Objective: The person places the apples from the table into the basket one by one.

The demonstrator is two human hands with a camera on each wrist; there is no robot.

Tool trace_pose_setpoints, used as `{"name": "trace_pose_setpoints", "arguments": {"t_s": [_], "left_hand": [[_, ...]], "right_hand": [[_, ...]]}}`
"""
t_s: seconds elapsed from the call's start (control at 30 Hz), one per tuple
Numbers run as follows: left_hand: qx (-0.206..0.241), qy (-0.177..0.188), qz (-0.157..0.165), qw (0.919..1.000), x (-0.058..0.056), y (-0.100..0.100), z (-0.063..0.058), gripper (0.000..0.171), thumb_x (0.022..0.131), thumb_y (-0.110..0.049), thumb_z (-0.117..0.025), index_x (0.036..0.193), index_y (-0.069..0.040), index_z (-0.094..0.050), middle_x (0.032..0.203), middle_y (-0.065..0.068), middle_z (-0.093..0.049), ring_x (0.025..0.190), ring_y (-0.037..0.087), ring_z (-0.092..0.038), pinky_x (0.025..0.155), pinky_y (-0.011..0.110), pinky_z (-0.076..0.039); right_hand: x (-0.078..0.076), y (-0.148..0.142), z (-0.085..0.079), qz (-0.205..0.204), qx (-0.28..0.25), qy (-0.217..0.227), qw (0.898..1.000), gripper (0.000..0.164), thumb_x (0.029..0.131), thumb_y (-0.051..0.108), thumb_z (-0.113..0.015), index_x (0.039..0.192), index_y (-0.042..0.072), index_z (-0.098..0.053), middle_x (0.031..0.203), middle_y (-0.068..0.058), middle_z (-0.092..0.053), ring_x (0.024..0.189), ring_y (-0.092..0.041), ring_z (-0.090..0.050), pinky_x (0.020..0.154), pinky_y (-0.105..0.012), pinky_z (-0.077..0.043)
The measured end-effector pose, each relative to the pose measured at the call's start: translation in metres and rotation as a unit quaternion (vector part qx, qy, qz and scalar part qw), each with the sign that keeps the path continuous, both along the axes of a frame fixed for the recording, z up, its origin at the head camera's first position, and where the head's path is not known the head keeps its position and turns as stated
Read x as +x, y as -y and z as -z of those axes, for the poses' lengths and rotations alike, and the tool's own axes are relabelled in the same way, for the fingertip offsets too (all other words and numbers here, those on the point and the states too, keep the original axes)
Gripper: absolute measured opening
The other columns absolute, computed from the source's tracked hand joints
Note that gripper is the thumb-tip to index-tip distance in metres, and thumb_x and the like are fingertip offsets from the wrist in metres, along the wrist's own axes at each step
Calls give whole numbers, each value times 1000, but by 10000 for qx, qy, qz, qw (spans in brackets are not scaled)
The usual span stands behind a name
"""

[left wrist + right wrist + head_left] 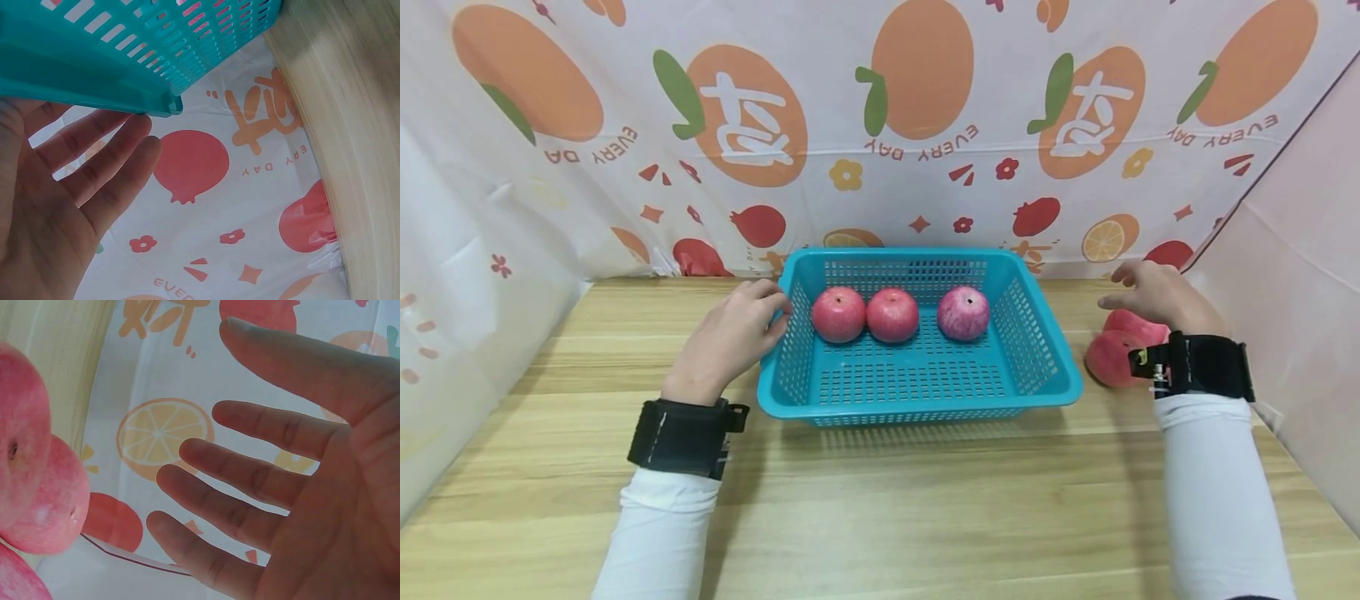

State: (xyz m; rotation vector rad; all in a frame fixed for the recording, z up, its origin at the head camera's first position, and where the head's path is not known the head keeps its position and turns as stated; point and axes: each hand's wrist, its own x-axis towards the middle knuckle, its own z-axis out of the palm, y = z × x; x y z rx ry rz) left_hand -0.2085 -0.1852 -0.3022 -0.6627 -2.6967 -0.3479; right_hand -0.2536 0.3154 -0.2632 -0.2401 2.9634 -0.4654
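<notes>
My left hand [735, 329] is at the left rim of a blue plastic basket [917, 410]; in the left wrist view its fairly straight fingers [115, 156] reach under the rim, fingertips close to or touching it. Inside the basket sit two red apples, the left apple [838, 315] beside the middle apple [892, 316], and a darker purplish-red apple [963, 313] to their right. My right hand [1168, 293] hovers above several red apples [1108, 360] on the table, right of the basket. Its fingers [237, 469] are spread and hold nothing in the right wrist view.
The basket stands on a light wooden table [880, 517]. Behind it hangs a white fruit-printed cloth [820, 125], which also lines the left side. A plain pale wall of cloth [1307, 250] rises beyond the apples on the right.
</notes>
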Motion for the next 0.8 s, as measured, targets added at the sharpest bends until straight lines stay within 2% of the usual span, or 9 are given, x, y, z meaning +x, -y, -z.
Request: {"name": "trace_pose_setpoints", "arguments": {"t_s": [0.4, 0.6, 0.8], "left_hand": [[47, -71, 23, 10000, 0, 1, 1, 25, 75, -7, -70, 98, 1, -64, 100, 16, -57, 94, 29, -47, 79, 47, -51], [95, -48, 33, 9999, 0, 1, 2, 23, 75, -7, -70, 97, 0, -64, 99, 15, -57, 93, 28, -47, 79, 46, -51], [158, 12, 47, 9999, -1, 1, 2, 26, 74, -7, -71, 98, 1, -64, 99, 15, -57, 93, 28, -48, 78, 46, -52]], "right_hand": [[3, -5, 10, 115, -49, 64, 9999, 55, 82, 29, -63, 119, -7, -45, 115, -34, -45, 101, -47, -39, 79, -63, -42], [5, -7, 14, 89, 17, 141, 9999, 53, 81, 26, -63, 119, -8, -46, 112, -35, -47, 97, -46, -44, 76, -62, -45], [11, -10, 24, 127, -176, 311, 9993, 53, 83, 25, -62, 121, -8, -43, 115, -33, -47, 98, -45, -45, 75, -60, -46]]}}
